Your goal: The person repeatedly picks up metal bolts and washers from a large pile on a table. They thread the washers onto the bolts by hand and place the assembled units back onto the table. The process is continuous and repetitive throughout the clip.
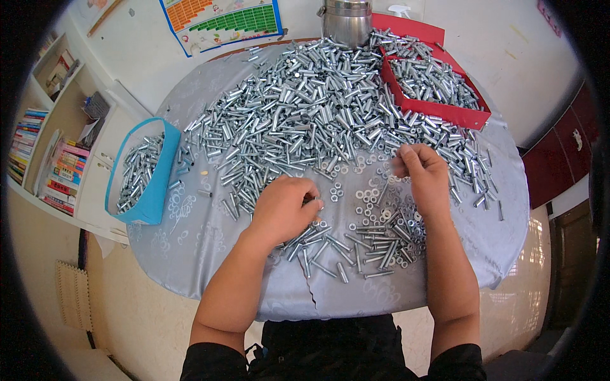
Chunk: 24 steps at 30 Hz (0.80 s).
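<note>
My left hand [284, 208] is closed, thumb against curled fingers, over the near edge of the big heap of silvery sleeves and bolts [298, 114]. A bit of metal shows at its fingertips, too small to name. Farther right, my right hand [424, 178] has thumb and fingers pinched together above scattered washers [361, 195]. Its fingertips are smeared by motion, and whatever they hold cannot be made out. Between my forearms lie loose bolts [379, 274] and a few nuts [337, 190]. More bolts rest just below my left hand.
A blue bin [166, 174] of metal sleeves stands at the table's left edge. At the back right is a red box [445, 113] filled with similar parts, beside a steel canister [346, 24]. A patterned silver cloth [190, 267] covers the round table.
</note>
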Available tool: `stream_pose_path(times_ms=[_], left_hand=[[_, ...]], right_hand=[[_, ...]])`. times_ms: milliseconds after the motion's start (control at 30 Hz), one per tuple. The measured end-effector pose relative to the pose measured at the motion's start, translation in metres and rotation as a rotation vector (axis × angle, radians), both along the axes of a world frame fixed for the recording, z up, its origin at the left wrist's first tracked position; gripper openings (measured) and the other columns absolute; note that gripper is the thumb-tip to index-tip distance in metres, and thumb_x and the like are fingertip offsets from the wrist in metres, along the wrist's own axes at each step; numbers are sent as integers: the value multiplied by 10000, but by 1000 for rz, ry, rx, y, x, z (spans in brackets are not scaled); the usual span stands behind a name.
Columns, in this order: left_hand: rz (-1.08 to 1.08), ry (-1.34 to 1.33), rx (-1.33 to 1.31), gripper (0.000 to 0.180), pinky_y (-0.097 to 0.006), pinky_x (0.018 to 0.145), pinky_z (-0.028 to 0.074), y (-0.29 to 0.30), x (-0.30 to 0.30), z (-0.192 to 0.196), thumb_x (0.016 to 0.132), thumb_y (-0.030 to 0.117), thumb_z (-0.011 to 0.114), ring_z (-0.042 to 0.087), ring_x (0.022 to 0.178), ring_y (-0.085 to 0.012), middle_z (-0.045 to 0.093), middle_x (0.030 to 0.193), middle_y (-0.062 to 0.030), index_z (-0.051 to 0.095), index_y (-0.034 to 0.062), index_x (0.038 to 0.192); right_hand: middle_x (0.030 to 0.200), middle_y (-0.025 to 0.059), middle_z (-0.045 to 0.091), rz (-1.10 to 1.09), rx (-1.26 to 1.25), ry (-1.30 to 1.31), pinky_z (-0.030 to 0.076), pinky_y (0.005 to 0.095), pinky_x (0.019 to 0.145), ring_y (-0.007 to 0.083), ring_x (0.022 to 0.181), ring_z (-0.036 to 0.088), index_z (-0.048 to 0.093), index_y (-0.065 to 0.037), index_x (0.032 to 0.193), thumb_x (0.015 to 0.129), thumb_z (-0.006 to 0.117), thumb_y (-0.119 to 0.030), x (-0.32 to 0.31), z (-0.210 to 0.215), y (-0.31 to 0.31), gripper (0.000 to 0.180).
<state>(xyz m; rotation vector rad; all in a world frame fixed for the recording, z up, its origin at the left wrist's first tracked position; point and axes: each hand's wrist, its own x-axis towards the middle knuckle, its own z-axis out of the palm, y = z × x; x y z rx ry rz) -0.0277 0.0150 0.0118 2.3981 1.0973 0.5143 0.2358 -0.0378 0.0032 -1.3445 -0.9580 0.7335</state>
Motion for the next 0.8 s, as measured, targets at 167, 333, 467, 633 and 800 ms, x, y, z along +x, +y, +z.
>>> stream_pose_path(times_ms=[167,333,467,633,800], left_hand=[[162,-370,-327,155,-253,668,469,4,4,-6,839,146,709,594,727,-108,661,799,-40,663,14,908],[197,-633,-335,125,-232,674,464,8,6,-11,875,112,685,565,735,-66,637,806,8,662,13,948],[217,-741,-346,128,-231,664,472,7,10,-13,877,116,685,556,710,-67,624,804,7,668,14,951],[244,-877,-555,136,-256,647,524,2,15,-5,883,107,670,561,693,-78,617,806,-5,661,6,974],[199,-1020,-754,134,-307,677,571,4,13,-13,890,66,634,606,698,-115,635,813,-40,639,-10,1000]], right_hand=[[1059,149,644,43,80,-786,479,374,878,274,993,605,661,-47,1103,859,676,-186,-6,-13,6,281],[1332,157,514,123,73,-1180,365,470,1050,377,1237,459,592,-104,1255,842,675,-247,-14,-24,16,445],[1403,119,468,120,17,-1264,297,494,1102,372,1317,382,544,-133,1319,861,646,-276,-18,-25,17,490],[1428,101,451,147,-39,-1305,251,499,1130,355,1350,348,540,-134,1325,869,632,-269,-16,-29,19,485],[1146,109,635,121,128,-1155,418,453,968,312,1095,560,624,-89,1177,834,670,-180,-9,-28,21,358]])
